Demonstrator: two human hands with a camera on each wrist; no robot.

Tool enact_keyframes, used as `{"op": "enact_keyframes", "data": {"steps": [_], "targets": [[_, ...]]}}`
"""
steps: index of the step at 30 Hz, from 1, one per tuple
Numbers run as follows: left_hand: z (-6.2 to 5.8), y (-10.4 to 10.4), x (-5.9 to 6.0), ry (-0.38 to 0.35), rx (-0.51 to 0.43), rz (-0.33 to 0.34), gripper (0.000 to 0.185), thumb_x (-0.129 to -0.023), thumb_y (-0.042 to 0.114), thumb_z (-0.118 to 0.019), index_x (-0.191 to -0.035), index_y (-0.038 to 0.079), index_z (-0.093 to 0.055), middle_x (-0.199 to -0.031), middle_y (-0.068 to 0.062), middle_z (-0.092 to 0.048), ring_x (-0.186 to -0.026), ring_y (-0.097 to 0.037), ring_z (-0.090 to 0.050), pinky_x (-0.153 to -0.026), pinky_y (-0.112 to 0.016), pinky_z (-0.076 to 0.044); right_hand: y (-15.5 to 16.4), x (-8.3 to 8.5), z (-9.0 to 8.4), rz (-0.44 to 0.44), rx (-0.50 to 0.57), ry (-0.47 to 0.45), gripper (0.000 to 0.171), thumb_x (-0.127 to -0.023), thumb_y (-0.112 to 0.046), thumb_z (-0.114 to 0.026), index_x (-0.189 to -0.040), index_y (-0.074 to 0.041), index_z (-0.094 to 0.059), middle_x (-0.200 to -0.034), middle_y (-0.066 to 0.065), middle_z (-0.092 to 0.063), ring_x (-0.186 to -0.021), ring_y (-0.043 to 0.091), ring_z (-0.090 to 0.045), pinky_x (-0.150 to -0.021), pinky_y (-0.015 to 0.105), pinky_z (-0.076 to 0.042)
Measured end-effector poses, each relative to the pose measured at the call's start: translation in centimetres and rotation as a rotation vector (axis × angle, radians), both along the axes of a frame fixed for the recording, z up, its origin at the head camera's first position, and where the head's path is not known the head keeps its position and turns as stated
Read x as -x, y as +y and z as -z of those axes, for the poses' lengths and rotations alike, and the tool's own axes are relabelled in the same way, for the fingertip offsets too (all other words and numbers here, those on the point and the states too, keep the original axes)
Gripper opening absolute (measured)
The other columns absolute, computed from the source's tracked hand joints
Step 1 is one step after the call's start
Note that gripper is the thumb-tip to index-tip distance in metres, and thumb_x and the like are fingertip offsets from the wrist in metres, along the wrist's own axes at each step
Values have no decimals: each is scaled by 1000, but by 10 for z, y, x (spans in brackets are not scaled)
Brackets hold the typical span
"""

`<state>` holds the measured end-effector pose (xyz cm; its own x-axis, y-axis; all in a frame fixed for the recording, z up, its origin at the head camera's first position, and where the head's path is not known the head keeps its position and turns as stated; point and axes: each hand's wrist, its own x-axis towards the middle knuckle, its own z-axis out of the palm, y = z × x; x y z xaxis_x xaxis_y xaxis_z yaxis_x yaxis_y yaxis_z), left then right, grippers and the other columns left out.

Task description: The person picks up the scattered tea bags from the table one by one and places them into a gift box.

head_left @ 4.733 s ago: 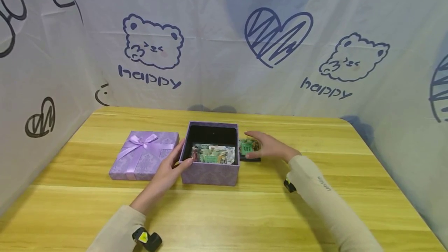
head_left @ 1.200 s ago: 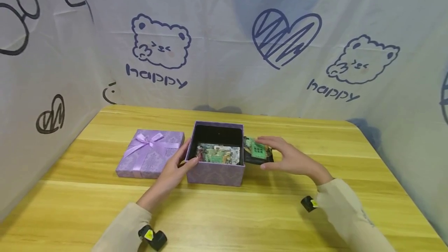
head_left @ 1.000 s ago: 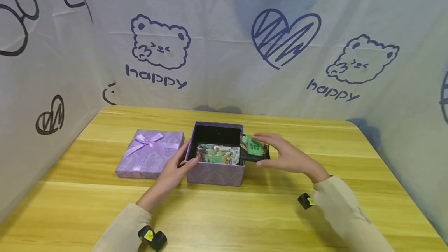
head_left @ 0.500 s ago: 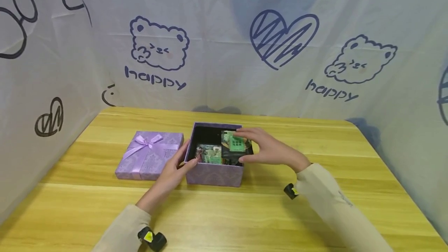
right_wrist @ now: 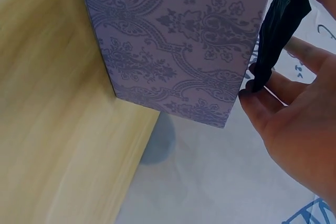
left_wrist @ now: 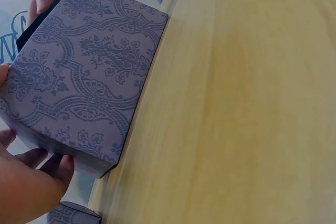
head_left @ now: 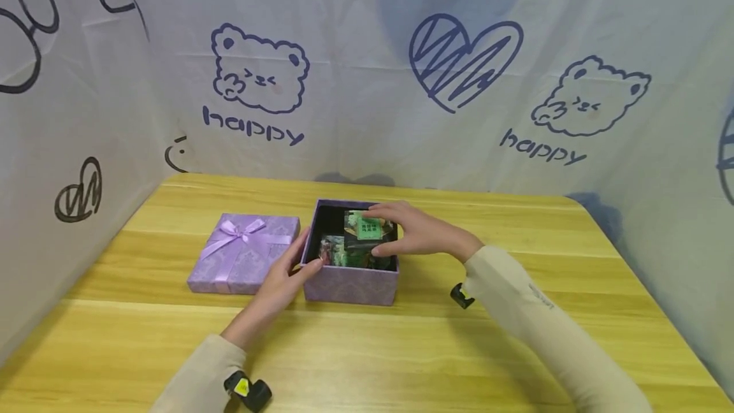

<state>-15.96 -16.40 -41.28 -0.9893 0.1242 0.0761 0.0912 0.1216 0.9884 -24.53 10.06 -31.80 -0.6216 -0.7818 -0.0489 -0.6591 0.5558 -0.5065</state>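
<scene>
A pale cloth printed with bears and hearts backs the yellow wooden tabletop (head_left: pixel 516 336). The left hand (head_left: pixel 281 282) clasps the open lilac patterned gift box (head_left: pixel 350 282) at its nine o'clock wall, steadying it. The right hand (head_left: pixel 415 234) pinches a black card with green picture (head_left: pixel 367 231) over the box's opening. The ribboned lilac lid (head_left: pixel 243 250) lies at nine o'clock.

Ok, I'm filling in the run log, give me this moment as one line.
left hand: holds purple box | right hand: grips dark packet over open box | lid: on table, left of box
</scene>
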Motion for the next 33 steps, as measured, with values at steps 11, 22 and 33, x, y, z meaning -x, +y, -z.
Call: {"op": "enact_keyframes", "data": {"steps": [11,22,33], "targets": [[1,-2,-2,-5,9,-8,71,-97,19,-60,-156,16,-21,-150,-22,-34,-135,-36,-35,-107,-46,-33,-14,12,1,-30,-22,-33,67,-90,-37,-67,-147,-11,-42,-151,11,-36,-138,31,-30,-109,53,-29],[-1,-2,-2,6,11,-11,70,-97,17,-60,-155,14,-22,-150,-21,-35,-135,-35,-36,-107,-45,-33,-19,13,11,-32,-26,-22,66,-90,-39,-67,-146,-12,-44,-149,11,-38,-138,30,-30,-110,51,-28],[-1,-2,-2,13,10,2,69,-98,17,-58,-155,14,-22,-151,-21,-33,-136,-35,-34,-108,-44,-33,-23,3,21,-30,-50,92,67,-90,-37,-68,-145,-8,-45,-148,19,-38,-137,37,-30,-110,57,-25]]}}
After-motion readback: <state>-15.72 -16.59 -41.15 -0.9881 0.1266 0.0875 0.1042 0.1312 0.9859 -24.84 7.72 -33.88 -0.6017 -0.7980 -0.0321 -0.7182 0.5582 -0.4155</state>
